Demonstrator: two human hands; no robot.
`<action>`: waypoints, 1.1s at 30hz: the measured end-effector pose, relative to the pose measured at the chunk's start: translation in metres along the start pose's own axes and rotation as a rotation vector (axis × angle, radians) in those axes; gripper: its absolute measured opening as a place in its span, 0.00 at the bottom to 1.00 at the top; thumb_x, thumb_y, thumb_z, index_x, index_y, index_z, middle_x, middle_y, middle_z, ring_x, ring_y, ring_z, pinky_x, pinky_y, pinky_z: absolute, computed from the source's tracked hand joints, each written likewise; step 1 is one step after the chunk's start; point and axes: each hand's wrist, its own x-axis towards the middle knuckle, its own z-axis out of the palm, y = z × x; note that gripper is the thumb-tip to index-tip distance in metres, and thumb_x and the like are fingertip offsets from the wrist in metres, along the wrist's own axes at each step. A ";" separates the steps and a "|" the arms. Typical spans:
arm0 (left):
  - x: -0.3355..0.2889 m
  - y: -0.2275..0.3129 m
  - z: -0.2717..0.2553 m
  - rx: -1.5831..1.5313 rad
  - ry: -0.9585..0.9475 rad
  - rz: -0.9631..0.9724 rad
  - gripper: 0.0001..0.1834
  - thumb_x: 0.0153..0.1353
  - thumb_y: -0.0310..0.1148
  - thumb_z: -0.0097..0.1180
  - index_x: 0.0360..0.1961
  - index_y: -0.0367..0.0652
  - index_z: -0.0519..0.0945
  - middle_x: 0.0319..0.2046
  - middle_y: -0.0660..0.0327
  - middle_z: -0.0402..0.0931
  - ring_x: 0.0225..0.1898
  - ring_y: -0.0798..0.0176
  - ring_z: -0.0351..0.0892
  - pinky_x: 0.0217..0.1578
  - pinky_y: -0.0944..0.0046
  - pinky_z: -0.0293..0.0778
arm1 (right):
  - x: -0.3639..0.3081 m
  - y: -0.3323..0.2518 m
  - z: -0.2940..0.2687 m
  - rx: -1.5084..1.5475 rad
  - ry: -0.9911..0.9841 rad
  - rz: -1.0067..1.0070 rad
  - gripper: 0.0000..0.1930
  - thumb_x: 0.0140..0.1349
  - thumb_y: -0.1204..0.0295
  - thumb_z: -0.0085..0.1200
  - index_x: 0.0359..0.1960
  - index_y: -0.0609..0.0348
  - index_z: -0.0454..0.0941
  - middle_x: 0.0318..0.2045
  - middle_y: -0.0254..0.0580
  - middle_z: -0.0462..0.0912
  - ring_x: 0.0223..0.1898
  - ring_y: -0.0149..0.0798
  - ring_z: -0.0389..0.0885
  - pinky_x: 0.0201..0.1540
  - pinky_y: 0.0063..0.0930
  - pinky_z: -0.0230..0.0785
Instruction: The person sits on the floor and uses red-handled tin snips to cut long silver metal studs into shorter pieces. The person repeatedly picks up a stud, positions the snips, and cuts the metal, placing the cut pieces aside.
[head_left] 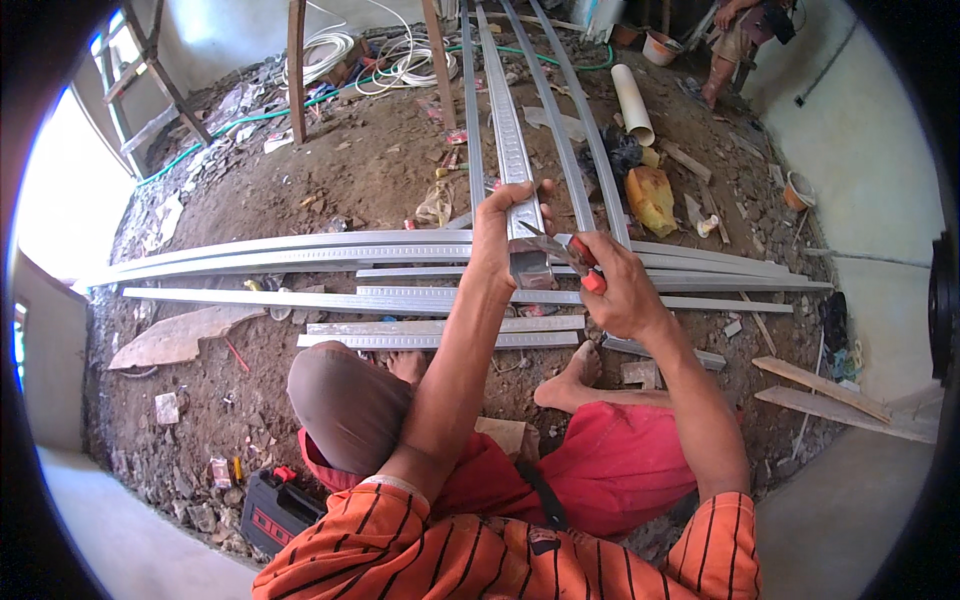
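The metal channel point(508, 135) runs from the centre toward 12 o'clock, gripped near its close end by the left hand point(489, 235). At 4 o'clock from that, the right hand point(622, 282) wraps red-handled snips point(562, 251). Slipping snips could cut those bare left fingers; crosswise channels point(280, 257) toward 9 o'clock might shift if knocked.

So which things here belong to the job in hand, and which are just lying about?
Job in hand:
metal channel, in the left hand
red-handled snips, in the right hand
likely the other metal lengths

Seemingly lying about:
white pipe
coiled white cable
black case
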 end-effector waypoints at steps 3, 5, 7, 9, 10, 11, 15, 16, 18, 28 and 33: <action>-0.001 0.002 0.000 0.029 -0.014 -0.004 0.20 0.54 0.27 0.49 0.48 0.34 0.60 0.34 0.53 0.73 0.23 0.66 0.73 0.20 0.70 0.77 | -0.001 0.000 0.003 0.012 0.007 -0.011 0.22 0.43 0.80 0.48 0.44 0.64 0.65 0.36 0.54 0.73 0.39 0.57 0.73 0.43 0.41 0.65; -0.002 0.001 0.001 0.036 -0.004 0.003 0.19 0.54 0.27 0.49 0.47 0.33 0.61 0.34 0.53 0.73 0.22 0.66 0.73 0.21 0.70 0.77 | 0.000 -0.005 0.002 0.020 0.011 0.000 0.20 0.45 0.80 0.49 0.44 0.62 0.66 0.36 0.56 0.74 0.41 0.58 0.74 0.44 0.43 0.66; -0.003 0.000 0.003 0.042 0.007 0.017 0.19 0.54 0.27 0.49 0.46 0.33 0.62 0.34 0.53 0.74 0.22 0.67 0.73 0.20 0.70 0.77 | 0.001 -0.006 0.003 0.004 0.011 -0.009 0.20 0.44 0.80 0.49 0.44 0.62 0.66 0.37 0.56 0.74 0.41 0.58 0.74 0.44 0.43 0.66; -0.005 0.000 0.005 0.048 0.025 0.039 0.18 0.54 0.27 0.49 0.46 0.32 0.63 0.33 0.53 0.74 0.22 0.67 0.73 0.20 0.70 0.76 | 0.001 -0.005 0.003 -0.013 0.021 -0.020 0.20 0.44 0.80 0.50 0.44 0.62 0.66 0.37 0.57 0.75 0.42 0.58 0.74 0.44 0.43 0.67; -0.005 0.001 0.007 0.060 0.037 0.040 0.18 0.54 0.27 0.49 0.45 0.33 0.63 0.33 0.54 0.74 0.22 0.67 0.73 0.19 0.70 0.76 | 0.001 -0.003 0.003 -0.022 0.032 -0.027 0.20 0.44 0.80 0.50 0.43 0.62 0.66 0.37 0.56 0.75 0.41 0.58 0.75 0.43 0.43 0.67; -0.006 0.001 0.008 0.072 0.050 0.042 0.17 0.54 0.27 0.49 0.45 0.33 0.64 0.32 0.54 0.74 0.22 0.67 0.73 0.19 0.71 0.76 | 0.001 -0.002 0.003 -0.030 0.041 -0.034 0.20 0.44 0.80 0.50 0.43 0.62 0.66 0.37 0.56 0.75 0.41 0.58 0.75 0.43 0.43 0.67; -0.004 0.001 0.007 0.126 0.118 -0.013 0.14 0.53 0.28 0.51 0.40 0.35 0.69 0.30 0.55 0.75 0.21 0.68 0.74 0.17 0.70 0.74 | 0.002 0.001 -0.008 -0.098 -0.057 0.061 0.18 0.45 0.80 0.50 0.41 0.61 0.67 0.35 0.53 0.76 0.39 0.56 0.76 0.39 0.43 0.68; -0.005 0.000 0.006 0.193 0.129 -0.034 0.13 0.52 0.29 0.51 0.39 0.35 0.70 0.29 0.56 0.75 0.20 0.68 0.74 0.18 0.70 0.74 | 0.001 0.005 -0.008 -0.110 -0.072 0.085 0.17 0.45 0.80 0.51 0.40 0.61 0.67 0.34 0.52 0.77 0.38 0.55 0.76 0.38 0.42 0.69; -0.007 0.002 0.004 0.323 0.152 -0.063 0.12 0.51 0.30 0.53 0.37 0.36 0.73 0.28 0.56 0.75 0.20 0.68 0.73 0.18 0.69 0.73 | 0.003 0.009 -0.011 -0.128 -0.041 0.062 0.17 0.45 0.80 0.52 0.40 0.61 0.67 0.33 0.51 0.76 0.37 0.55 0.76 0.37 0.42 0.69; -0.002 -0.006 0.003 0.527 0.173 0.080 0.12 0.50 0.28 0.55 0.36 0.34 0.72 0.24 0.57 0.72 0.21 0.64 0.74 0.21 0.64 0.75 | 0.024 -0.017 -0.063 -0.540 -0.032 -0.293 0.22 0.37 0.78 0.56 0.40 0.58 0.69 0.33 0.43 0.73 0.41 0.48 0.73 0.45 0.40 0.64; -0.002 -0.007 0.003 0.657 0.086 0.065 0.13 0.50 0.27 0.55 0.36 0.33 0.69 0.24 0.56 0.72 0.22 0.63 0.76 0.21 0.63 0.75 | 0.030 -0.017 -0.078 -0.679 -0.133 -0.324 0.21 0.37 0.76 0.58 0.39 0.55 0.71 0.32 0.41 0.73 0.38 0.44 0.73 0.45 0.35 0.61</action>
